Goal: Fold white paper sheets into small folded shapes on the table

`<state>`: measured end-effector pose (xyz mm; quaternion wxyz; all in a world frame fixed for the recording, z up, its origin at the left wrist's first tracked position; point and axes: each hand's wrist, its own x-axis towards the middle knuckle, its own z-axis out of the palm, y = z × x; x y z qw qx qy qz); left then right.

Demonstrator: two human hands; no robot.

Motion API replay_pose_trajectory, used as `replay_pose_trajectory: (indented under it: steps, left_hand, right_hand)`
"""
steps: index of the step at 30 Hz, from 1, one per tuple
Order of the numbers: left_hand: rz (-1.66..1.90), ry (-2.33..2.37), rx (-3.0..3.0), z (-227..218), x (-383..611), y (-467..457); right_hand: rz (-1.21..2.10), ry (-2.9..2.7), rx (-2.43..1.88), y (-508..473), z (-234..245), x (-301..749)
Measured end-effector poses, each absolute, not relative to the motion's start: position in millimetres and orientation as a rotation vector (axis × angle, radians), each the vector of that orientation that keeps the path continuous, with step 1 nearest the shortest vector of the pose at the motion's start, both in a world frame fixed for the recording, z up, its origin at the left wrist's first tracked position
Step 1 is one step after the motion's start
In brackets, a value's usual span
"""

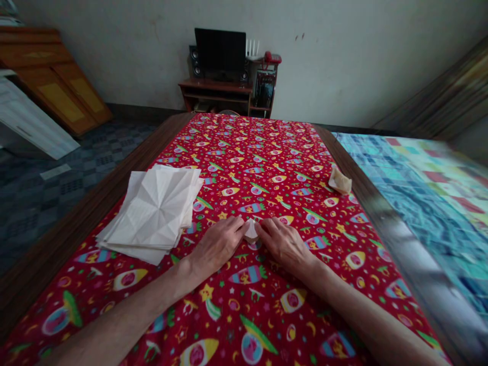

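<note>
Between my hands, near the middle of the table, is a small piece of folded white paper (251, 231). My left hand (223, 238) grips its left side with closed fingers, the fingertips partly hidden. On the other side my right hand (284, 244) holds the right edge, fingers bent and pressed together. Both hands rest low over the red patterned cloth (247, 305). To the left lies a stack of white paper sheets (158, 203), its top sheet marked with creases that meet at the centre.
A folded beige paper piece (340, 181) sits near the table's right edge. Dark wooden borders (125, 168) flank the cloth. Beyond the far end stand a desk (217, 91) and a monitor (220, 55). A bed with a checked cover (415, 188) is on the right.
</note>
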<state>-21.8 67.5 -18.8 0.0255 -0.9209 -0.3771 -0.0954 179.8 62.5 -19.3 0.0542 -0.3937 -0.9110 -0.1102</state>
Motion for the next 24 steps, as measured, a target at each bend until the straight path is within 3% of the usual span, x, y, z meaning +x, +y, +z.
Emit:
replay_pose_trajectory:
  steps: [13,24]
  left_hand:
    - [-0.225,-1.224,-2.842,-14.1,-18.6,71.7]
    - [-0.208,-1.082,-2.783,-18.5,-27.4,60.6]
  right_hand:
    - [-0.146,-2.73,-1.325,63.6,-18.7,176.1]
    - [-0.157,-2.699,-1.165,60.0,-23.1,189.8]
